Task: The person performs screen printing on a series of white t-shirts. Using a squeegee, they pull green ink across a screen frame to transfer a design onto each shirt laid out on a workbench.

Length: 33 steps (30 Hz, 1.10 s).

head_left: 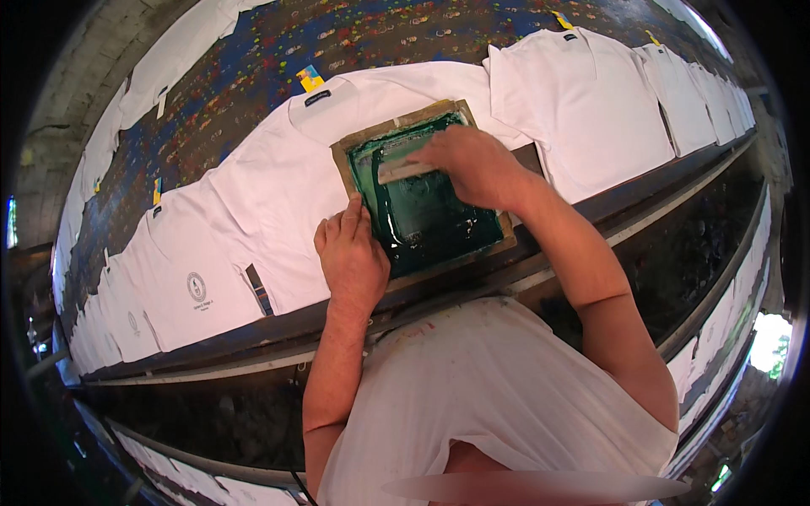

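Note:
A screen printing frame (506,229) with a dark green mesh and brown taped edges lies on a white T-shirt (278,169). My right hand (481,169) grips a squeegee (403,172) over the upper part of the mesh, its fingers closed around the handle. Dark, wet-looking ink shows on the mesh below the blade. At the frame's left edge rests my left hand (353,253), its fingertips touching the taped border. Whether those fingers grip the edge or only press on it, I cannot tell.
White T-shirts lie in a row along the long table (329,34), whose top is speckled with paint. The shirt (186,270) to the left bears a small dark round print. Another plain shirt (582,110) lies to the right. More shirts (721,337) line a table behind me.

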Each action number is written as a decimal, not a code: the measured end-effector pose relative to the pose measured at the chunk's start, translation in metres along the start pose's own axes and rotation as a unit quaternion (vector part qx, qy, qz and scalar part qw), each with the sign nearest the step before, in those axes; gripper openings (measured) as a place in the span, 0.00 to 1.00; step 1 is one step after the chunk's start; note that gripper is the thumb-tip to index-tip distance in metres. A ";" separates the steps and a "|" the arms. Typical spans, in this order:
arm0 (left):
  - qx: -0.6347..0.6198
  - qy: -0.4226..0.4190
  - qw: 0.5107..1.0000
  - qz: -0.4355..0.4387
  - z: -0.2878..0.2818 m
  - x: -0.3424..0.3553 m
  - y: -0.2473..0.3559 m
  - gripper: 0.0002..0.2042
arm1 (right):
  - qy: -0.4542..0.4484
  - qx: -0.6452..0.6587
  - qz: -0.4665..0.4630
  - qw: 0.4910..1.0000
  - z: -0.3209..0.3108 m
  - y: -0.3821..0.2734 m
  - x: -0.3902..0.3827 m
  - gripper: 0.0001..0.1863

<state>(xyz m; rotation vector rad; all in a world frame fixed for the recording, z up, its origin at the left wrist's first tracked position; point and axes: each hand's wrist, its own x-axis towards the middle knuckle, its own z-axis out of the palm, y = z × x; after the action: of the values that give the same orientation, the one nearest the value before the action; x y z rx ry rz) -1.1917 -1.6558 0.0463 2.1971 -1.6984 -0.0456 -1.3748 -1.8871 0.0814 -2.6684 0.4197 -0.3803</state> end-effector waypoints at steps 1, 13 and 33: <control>0.015 -0.003 1.000 -0.005 0.002 0.000 0.000 0.22 | -0.014 -0.008 0.000 1.000 0.003 -0.006 -0.009 0.28; 0.045 0.011 0.999 -0.001 0.006 0.000 0.000 0.20 | -0.067 0.029 -0.037 0.997 0.000 -0.053 -0.082 0.25; 0.097 0.022 0.994 -0.036 0.015 0.001 0.010 0.19 | 0.019 0.051 -0.109 0.993 0.019 -0.047 -0.099 0.24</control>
<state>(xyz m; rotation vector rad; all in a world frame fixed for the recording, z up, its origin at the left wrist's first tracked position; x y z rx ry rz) -1.2045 -1.6625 0.0351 2.3797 -1.6616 0.1546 -1.4482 -1.8059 0.0654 -2.6166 0.1152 -0.5047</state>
